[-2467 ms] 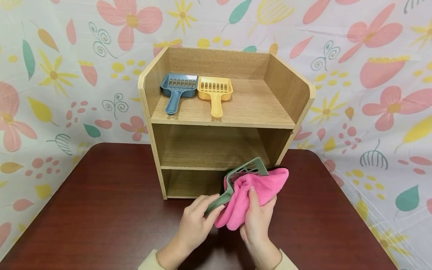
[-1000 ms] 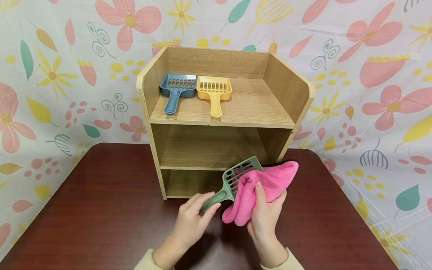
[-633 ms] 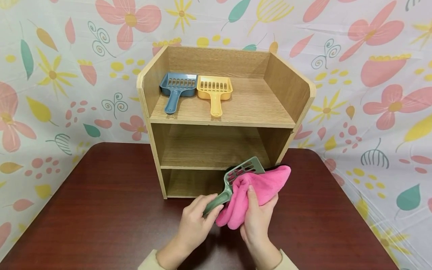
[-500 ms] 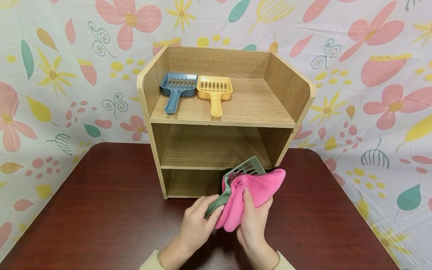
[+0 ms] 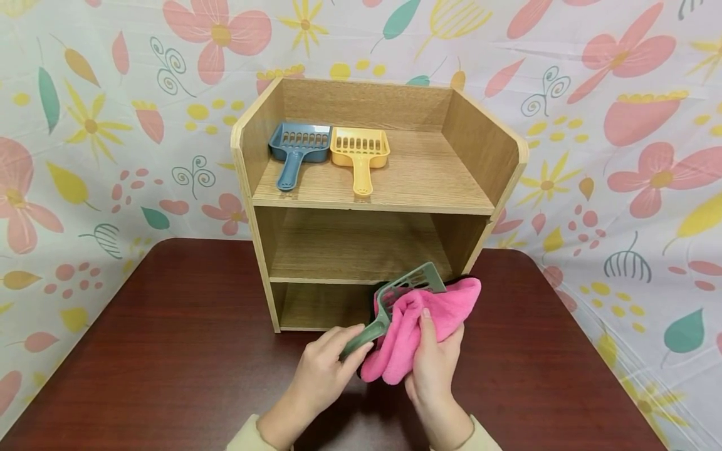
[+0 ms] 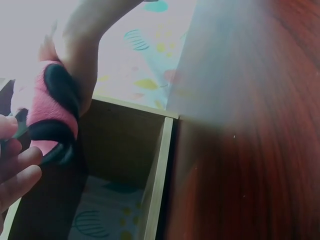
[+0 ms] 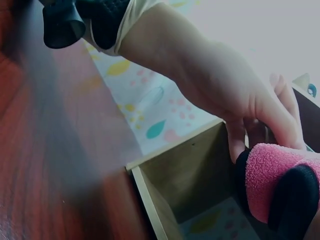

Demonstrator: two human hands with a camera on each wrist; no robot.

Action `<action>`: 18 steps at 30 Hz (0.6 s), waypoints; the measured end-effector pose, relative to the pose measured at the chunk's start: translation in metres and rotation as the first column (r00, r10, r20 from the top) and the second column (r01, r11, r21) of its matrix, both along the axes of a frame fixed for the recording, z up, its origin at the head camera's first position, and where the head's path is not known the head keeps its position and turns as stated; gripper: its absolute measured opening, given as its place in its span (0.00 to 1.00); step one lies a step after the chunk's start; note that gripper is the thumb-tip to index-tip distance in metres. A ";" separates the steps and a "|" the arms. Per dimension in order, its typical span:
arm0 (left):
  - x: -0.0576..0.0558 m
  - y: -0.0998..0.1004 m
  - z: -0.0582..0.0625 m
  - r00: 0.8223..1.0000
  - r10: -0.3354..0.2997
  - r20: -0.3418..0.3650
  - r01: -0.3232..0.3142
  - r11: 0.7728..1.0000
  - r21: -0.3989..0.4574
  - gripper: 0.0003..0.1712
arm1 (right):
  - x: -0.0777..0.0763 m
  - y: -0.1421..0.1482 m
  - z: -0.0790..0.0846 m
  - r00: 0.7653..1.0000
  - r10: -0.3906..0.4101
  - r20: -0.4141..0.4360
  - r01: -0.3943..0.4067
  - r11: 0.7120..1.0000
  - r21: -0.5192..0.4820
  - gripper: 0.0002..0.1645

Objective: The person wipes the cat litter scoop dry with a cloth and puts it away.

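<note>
My left hand (image 5: 326, 369) grips the handle of a green litter scoop (image 5: 372, 329), its slotted head tilted up toward the right. In my right hand (image 5: 435, 373) is a pink cloth (image 5: 403, 341) with a dark reverse side, bunched against the scoop's head, thumb on top. The cloth hides the lower part of the head. In the left wrist view, the folded cloth (image 6: 52, 107) shows pink and black bands beside the left fingers (image 6: 22, 182). The right wrist view has the cloth (image 7: 267, 180) at its right edge.
Just behind the hands stands a wooden shelf unit (image 5: 372, 203) with three levels. On its top level a blue litter scoop (image 5: 300, 150) and a yellow litter scoop (image 5: 360, 150) lie side by side, handles forward. The dark red table (image 5: 169, 351) carries the unit; patterned fabric (image 5: 141, 94) hangs behind.
The right hand and cloth slid left along the scoop's head between one second and half a second ago, then slightly right again. The scoop's head turned from facing up to more edge-on.
</note>
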State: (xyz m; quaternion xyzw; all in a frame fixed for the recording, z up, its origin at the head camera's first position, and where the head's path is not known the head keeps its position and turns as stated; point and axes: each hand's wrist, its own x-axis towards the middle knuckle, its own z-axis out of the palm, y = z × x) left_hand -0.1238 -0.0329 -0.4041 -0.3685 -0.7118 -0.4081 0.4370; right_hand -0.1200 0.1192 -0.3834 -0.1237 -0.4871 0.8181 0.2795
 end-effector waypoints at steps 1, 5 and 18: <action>0.000 -0.001 0.000 1.000 0.001 -0.002 -0.001 1.000 -0.001 0.15 | 0.000 0.001 0.000 1.000 -0.008 -0.005 0.008 1.000 0.001 0.20; -0.001 -0.004 0.001 1.000 0.000 0.007 0.000 1.000 -0.011 0.15 | -0.002 0.005 0.002 0.999 -0.031 -0.037 0.032 0.999 0.013 0.20; -0.005 -0.018 0.009 0.994 -0.076 0.083 0.075 0.997 0.013 0.14 | -0.004 0.035 0.017 0.996 0.040 -0.076 -0.041 0.999 -0.013 0.14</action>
